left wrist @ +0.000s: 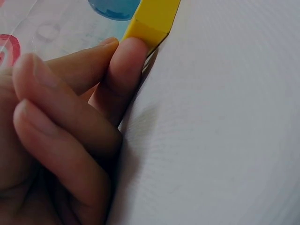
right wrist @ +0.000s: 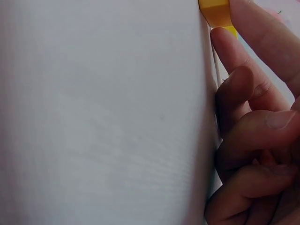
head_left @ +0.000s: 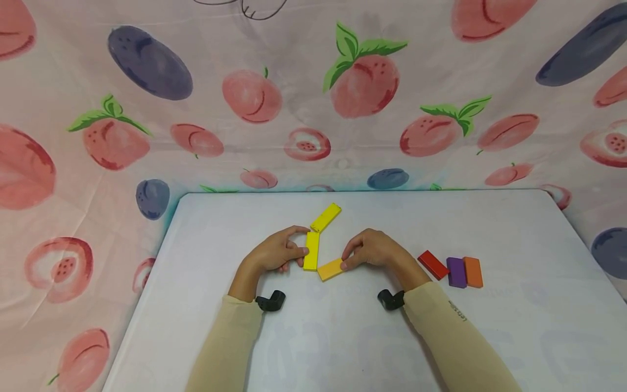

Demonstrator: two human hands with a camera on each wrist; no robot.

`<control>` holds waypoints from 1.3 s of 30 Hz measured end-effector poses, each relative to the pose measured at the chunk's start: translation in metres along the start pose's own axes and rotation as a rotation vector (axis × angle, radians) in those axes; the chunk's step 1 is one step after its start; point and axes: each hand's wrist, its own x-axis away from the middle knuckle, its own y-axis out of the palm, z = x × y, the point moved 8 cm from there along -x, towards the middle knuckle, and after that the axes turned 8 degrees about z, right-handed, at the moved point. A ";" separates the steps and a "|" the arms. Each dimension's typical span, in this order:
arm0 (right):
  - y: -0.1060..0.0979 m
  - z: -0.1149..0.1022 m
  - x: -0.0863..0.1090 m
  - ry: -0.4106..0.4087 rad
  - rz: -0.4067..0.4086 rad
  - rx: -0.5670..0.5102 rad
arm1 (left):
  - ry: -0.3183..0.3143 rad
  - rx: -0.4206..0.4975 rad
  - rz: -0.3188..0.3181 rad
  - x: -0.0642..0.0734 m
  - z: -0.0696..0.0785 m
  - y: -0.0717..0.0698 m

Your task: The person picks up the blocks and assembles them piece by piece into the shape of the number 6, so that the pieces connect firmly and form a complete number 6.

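Two yellow blocks, flat and oblong, lie end to end at an angle near the middle of the head view. My left hand (head_left: 278,251) holds the lower yellow block (head_left: 312,251), thumb at its left side and index finger by its top end. The upper yellow block (head_left: 326,217) slants up to the right, its low end close to that index finger. My right hand (head_left: 373,249) pinches the right end of a yellow-orange block (head_left: 330,269), whose left end meets the lower yellow block's bottom. In the right wrist view, the yellow-orange block (right wrist: 215,11) sits between fingertips.
Right of my right forearm lie a red block (head_left: 433,265), a purple block (head_left: 457,273) and an orange block (head_left: 473,272), close together. They rest on a white table (head_left: 539,326). A fruit-patterned cloth (head_left: 303,54) hangs behind its far edge.
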 end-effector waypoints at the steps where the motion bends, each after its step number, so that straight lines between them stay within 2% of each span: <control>1: 0.000 0.000 0.000 0.001 -0.001 -0.001 | 0.000 0.002 0.000 0.000 0.000 0.000; 39: 0.000 0.003 -0.003 -0.021 -0.013 -0.034 | -0.024 0.023 0.014 -0.001 -0.003 -0.001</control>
